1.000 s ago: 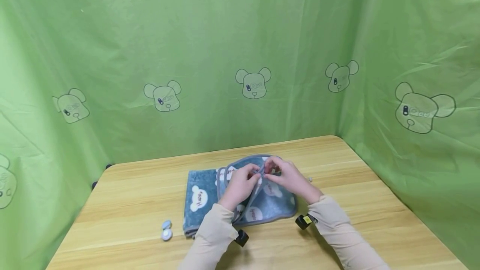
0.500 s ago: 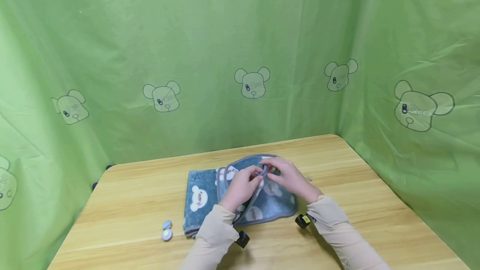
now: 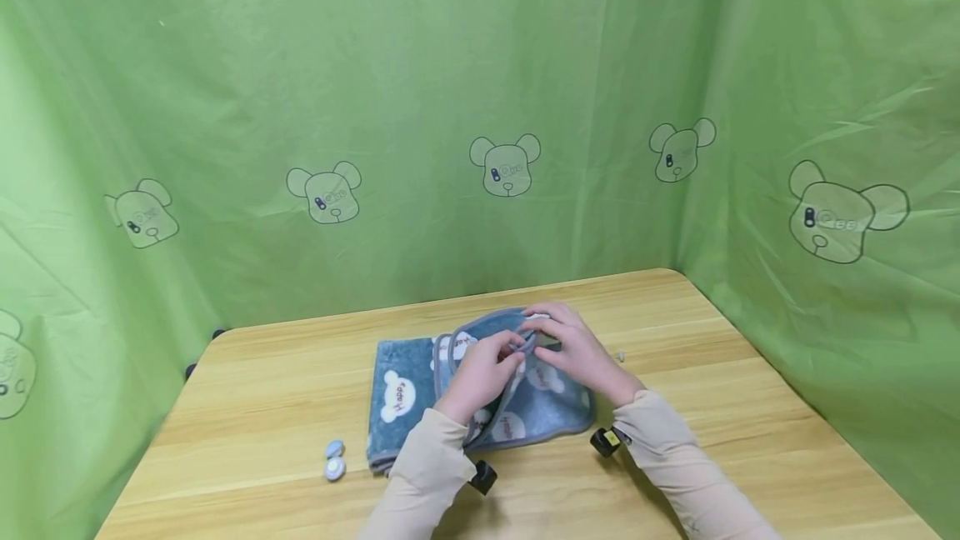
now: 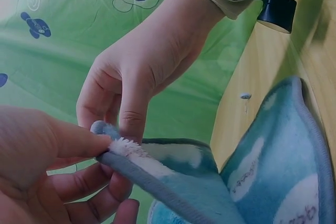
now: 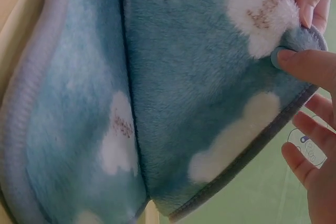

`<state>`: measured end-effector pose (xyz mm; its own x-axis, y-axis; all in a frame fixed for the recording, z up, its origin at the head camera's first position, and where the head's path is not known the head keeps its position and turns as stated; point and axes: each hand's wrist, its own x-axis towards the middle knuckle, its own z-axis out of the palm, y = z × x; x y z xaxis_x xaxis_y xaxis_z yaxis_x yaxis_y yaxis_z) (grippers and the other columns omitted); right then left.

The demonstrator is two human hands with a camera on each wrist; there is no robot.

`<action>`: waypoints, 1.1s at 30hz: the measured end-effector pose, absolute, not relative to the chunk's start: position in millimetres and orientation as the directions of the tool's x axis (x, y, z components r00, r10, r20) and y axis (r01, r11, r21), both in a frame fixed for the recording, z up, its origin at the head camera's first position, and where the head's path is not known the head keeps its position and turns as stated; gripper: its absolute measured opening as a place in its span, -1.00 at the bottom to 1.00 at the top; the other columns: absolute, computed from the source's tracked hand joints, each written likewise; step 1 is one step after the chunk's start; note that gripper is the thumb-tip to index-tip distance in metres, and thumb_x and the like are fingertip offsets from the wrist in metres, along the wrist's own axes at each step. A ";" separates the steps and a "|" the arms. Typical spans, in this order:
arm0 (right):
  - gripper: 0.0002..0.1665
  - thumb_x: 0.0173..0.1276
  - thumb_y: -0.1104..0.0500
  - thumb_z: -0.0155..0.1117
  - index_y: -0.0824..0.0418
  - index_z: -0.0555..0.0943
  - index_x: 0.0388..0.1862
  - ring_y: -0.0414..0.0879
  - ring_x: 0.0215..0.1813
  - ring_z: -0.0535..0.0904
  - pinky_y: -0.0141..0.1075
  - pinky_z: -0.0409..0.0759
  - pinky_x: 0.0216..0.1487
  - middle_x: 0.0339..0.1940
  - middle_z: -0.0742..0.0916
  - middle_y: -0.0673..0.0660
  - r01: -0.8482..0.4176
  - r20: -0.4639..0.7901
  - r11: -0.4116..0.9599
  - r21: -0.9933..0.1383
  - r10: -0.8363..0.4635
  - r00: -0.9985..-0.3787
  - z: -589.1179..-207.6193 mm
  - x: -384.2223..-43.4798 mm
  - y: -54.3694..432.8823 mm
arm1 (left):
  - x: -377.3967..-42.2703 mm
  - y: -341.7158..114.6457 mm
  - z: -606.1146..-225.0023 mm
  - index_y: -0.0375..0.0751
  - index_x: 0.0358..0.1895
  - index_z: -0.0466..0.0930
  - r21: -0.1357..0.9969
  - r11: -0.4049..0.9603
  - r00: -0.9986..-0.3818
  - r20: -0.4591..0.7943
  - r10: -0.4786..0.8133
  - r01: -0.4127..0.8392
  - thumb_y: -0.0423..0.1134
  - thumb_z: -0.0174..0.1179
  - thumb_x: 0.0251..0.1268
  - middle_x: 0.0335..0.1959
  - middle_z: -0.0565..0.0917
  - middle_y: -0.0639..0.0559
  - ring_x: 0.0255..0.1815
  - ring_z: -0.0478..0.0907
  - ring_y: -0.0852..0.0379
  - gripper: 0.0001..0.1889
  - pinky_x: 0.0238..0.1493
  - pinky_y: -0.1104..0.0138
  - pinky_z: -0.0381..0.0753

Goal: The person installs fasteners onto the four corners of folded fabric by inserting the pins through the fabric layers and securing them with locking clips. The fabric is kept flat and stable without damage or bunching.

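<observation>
A teal fleece blanket (image 3: pixel 396 432) with white bear-head patches and grey edging lies folded on the table, one flap raised. My left hand (image 3: pixel 480 375) pinches the flap's corner edge between thumb and fingers, also visible in the left wrist view. Across from it, my right hand (image 3: pixel 573 352) is at the same corner; its thumb (image 5: pixel 307 67) presses a small light-blue disc (image 5: pixel 275 57) against the fleece. Its other fingers are spread behind the flap, partly hidden.
Two small round blue-and-white pieces (image 3: pixel 334 468) lie on the wooden table (image 3: pixel 262 407), left of the blanket. Another small pale piece (image 3: pixel 620 357) sits beyond the right wrist. Green curtains (image 3: pixel 420 240) with bear-head prints stand behind and at the sides.
The raised corner edge has bent over toward the right hand. The right hand's upper fingers have spread and reached farther over the flap, while the left hand stays nearly in place.
</observation>
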<state>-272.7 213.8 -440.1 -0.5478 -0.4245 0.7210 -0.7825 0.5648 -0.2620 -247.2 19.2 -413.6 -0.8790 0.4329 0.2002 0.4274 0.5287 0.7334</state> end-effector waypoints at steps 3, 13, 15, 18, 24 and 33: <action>-0.54 0.00 0.39 0.45 0.20 0.67 -0.04 0.16 0.11 0.60 0.08 0.48 0.19 0.02 0.73 0.17 -0.800 0.715 0.542 -0.259 -0.449 -0.535 -439.4 -273.1 214.4 | -246.0 19.0 -412.2 -0.18 0.00 0.62 0.719 0.534 -0.872 0.212 0.441 0.445 -0.27 0.11 0.43 -0.40 0.67 0.00 -0.54 0.43 0.27 -0.81 -0.51 0.43 0.41; -0.67 0.08 0.41 0.39 0.15 0.71 -0.16 0.03 -0.02 0.68 0.01 0.57 0.09 -0.16 0.78 0.06 -0.776 0.662 0.548 -0.311 -0.461 -0.591 -439.2 -272.0 215.7 | -242.3 16.1 -407.5 -0.17 0.06 0.62 0.645 0.571 -0.846 0.249 0.471 0.508 -0.31 0.17 0.37 -0.34 0.71 -0.02 -0.46 0.49 0.28 -0.76 -0.42 0.46 0.46; -0.69 0.07 0.42 0.40 0.16 0.71 -0.19 0.01 -0.05 0.68 -0.02 0.58 0.07 -0.19 0.78 0.06 -0.778 0.659 0.543 -0.316 -0.464 -0.592 -438.8 -271.6 215.6 | -240.5 12.5 -406.7 -0.16 0.09 0.61 0.637 0.573 -0.841 0.249 0.480 0.515 -0.31 0.16 0.37 -0.30 0.72 -0.03 -0.44 0.53 0.27 -0.73 -0.41 0.46 0.49; -0.72 0.10 0.41 0.40 0.18 0.71 -0.19 -0.02 -0.05 0.68 -0.06 0.61 0.06 -0.19 0.78 0.05 -0.770 0.639 0.539 -0.342 -0.468 -0.611 -437.9 -271.2 215.3 | -236.4 3.1 -405.5 -0.14 0.12 0.60 0.623 0.584 -0.838 0.242 0.489 0.521 -0.31 0.15 0.38 -0.23 0.73 -0.04 -0.39 0.57 0.24 -0.72 -0.38 0.46 0.51; -0.74 0.13 0.40 0.37 0.19 0.71 -0.18 -0.05 -0.04 0.67 -0.10 0.63 0.07 -0.16 0.77 0.04 -0.739 0.603 0.560 -0.376 -0.458 -0.654 -437.7 -270.0 215.4 | -231.7 -26.4 -411.4 -0.21 0.08 0.61 0.564 0.618 -0.826 0.246 0.508 0.548 -0.34 0.16 0.35 -0.19 0.73 -0.05 -0.34 0.58 0.21 -0.73 -0.32 0.42 0.55; -0.73 0.13 0.41 0.36 0.17 0.71 -0.19 -0.05 -0.06 0.67 -0.14 0.65 0.05 -0.17 0.77 0.05 -0.726 0.595 0.572 -0.381 -0.449 -0.666 -437.4 -267.3 215.3 | -226.1 -79.3 -416.4 -0.23 -0.03 0.64 0.435 0.702 -0.825 0.277 0.492 0.564 -0.34 0.24 0.26 -0.26 0.75 -0.06 -0.31 0.67 0.11 -0.78 -0.25 0.30 0.65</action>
